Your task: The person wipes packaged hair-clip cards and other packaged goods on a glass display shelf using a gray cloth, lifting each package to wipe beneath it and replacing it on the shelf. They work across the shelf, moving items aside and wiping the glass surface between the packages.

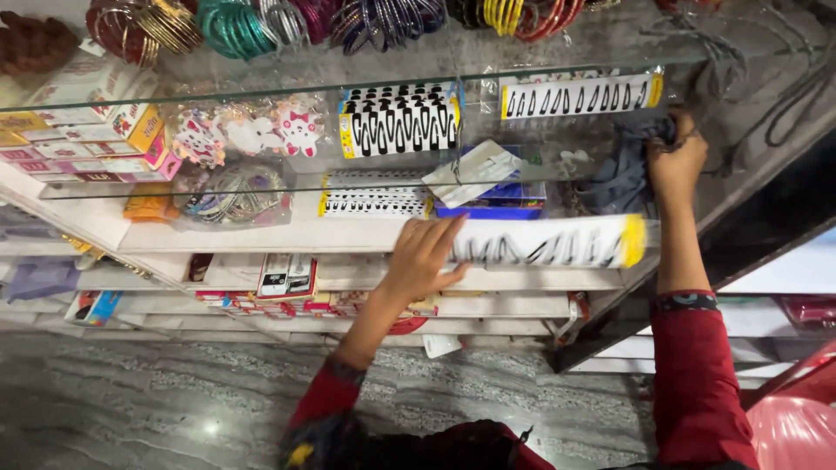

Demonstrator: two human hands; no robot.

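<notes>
Accessory shop, glass shelves (261,187) w/ bangles (235,26), hair-clip cards (396,122) (packaged stock)
</notes>
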